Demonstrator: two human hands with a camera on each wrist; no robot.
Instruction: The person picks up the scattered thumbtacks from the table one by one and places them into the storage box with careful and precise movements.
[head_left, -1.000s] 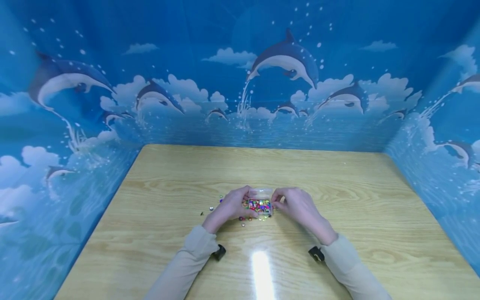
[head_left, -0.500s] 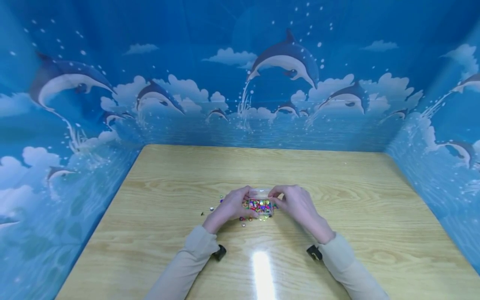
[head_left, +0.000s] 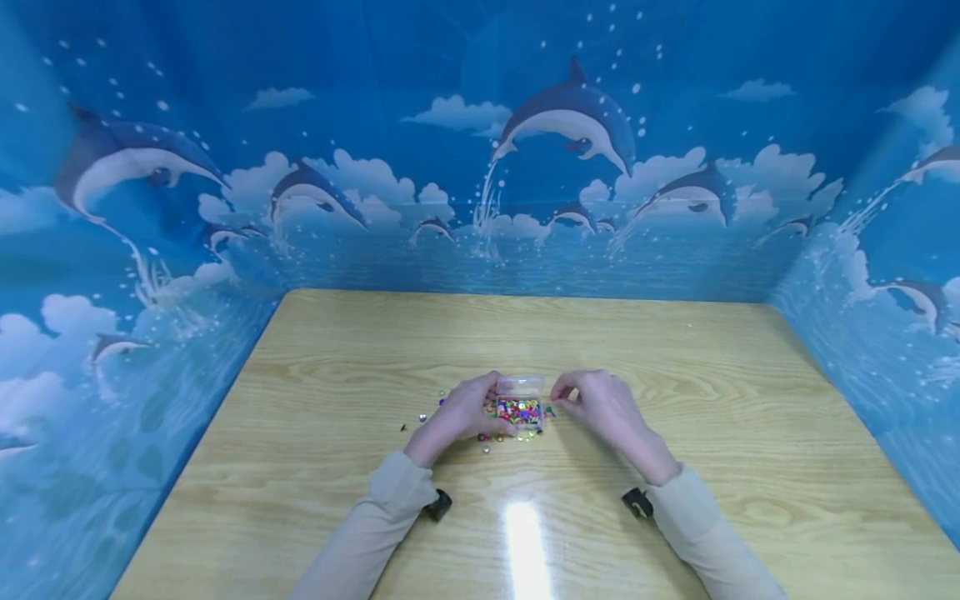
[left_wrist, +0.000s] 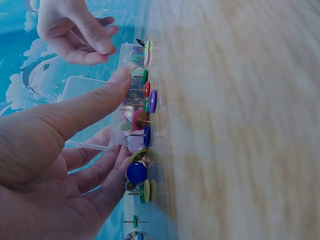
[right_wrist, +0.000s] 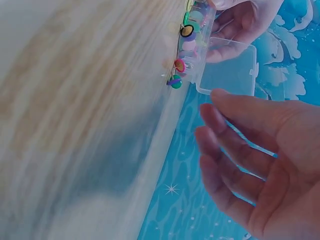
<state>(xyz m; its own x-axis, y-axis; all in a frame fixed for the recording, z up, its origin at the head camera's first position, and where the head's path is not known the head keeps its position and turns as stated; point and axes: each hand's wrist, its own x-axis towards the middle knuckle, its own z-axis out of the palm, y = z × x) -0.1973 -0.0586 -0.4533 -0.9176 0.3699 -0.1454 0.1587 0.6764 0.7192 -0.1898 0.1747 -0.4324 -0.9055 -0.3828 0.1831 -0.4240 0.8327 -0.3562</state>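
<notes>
A small clear plastic box (head_left: pixel 542 414) lies on the table, its hinged lid (head_left: pixel 521 385) tipped back and several colourful thumbtacks (head_left: pixel 520 409) inside. My left hand (head_left: pixel 472 407) holds the box from the left, thumb at the near corner and fingers behind it. To the right of the box, my right hand (head_left: pixel 600 406) hovers with fingers loosely bent, and nothing shows between thumb and fingertips in the right wrist view. Loose tacks, one of them green (right_wrist: pixel 176 81), lie by the box's right end. A blue-headed tack (left_wrist: pixel 136 172) sits under my left fingers.
More loose tacks (head_left: pixel 423 417) are scattered left of the box and along its near side (head_left: pixel 486 450). The wooden table (head_left: pixel 375 333) is bordered at the back and sides by a blue dolphin-print curtain (head_left: pixel 420 208).
My right hand first reached left over the box's right end, then drew back to the right. Loose tacks beside that end now show. The left hand and box have stayed put.
</notes>
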